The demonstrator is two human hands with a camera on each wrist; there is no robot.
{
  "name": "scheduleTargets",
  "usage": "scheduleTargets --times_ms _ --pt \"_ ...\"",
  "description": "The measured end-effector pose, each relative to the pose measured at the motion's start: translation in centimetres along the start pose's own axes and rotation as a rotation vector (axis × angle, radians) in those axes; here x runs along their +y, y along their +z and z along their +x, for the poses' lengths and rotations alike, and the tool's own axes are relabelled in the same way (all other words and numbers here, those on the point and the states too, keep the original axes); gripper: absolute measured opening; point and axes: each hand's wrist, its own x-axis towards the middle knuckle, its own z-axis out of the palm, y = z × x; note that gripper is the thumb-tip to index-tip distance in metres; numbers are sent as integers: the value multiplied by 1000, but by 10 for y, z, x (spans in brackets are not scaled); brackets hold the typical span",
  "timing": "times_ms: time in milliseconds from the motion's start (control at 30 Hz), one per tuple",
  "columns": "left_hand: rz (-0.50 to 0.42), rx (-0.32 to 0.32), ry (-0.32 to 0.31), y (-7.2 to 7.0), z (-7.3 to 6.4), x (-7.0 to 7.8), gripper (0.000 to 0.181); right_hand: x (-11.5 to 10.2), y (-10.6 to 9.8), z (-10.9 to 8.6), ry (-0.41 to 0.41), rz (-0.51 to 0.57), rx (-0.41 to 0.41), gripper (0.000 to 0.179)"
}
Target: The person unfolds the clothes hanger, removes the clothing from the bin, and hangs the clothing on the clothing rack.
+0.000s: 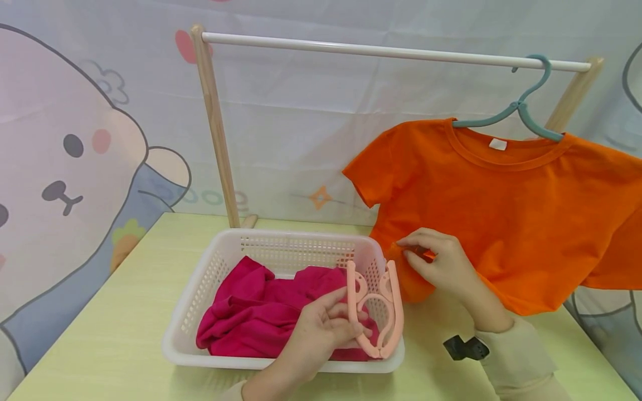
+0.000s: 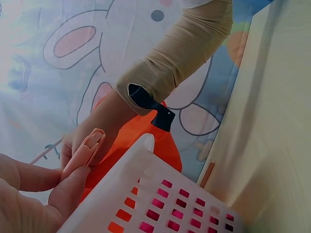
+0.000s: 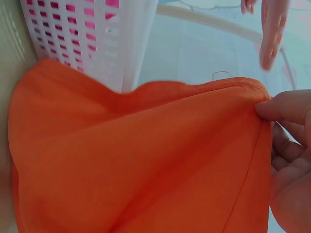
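Orange T-shirt (image 1: 511,211): hangs on teal hanger (image 1: 526,106); hem pinched by right hand (image 1: 436,262).
Left hand (image 1: 321,328): grips folded pink hanger (image 1: 376,309) over white basket (image 1: 200,312).

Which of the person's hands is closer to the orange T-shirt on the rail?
The right. The right hand pinches the lower edge of the orange T-shirt, while the left hand holds a pink hanger over the white basket beside it.

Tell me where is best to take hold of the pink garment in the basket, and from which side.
Probably the raised fold at the left of the pink garment, coming from above. The basket is open on top, its walls block the sides, and the left hand with the pink hanger covers the right part. A pinch grip suits loose cloth.
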Motion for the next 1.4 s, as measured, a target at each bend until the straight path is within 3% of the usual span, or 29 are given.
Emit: scheduleTargets --times_ms 233,500,867,1100,1267,1400 --pt "20 11 15 -3 -1 6 61 17 -13 -6 228 -111 14 19" --pt "46 26 50 -6 -1 13 61 35 -19 -22 425 -152 -70 16" --pt "65 42 72 -9 -1 16 62 62 -10 -60 553 -117 -251 16" --pt "74 60 75 -10 -2 19 62 67 1 -78 569 -55 -375 14" --pt "73 62 79 -10 -2 21 60 67 2 -80 570 -56 -419 15" --pt "67 57 93 -11 -3 22 61 58 -5 -71 559 -56 -384 20"
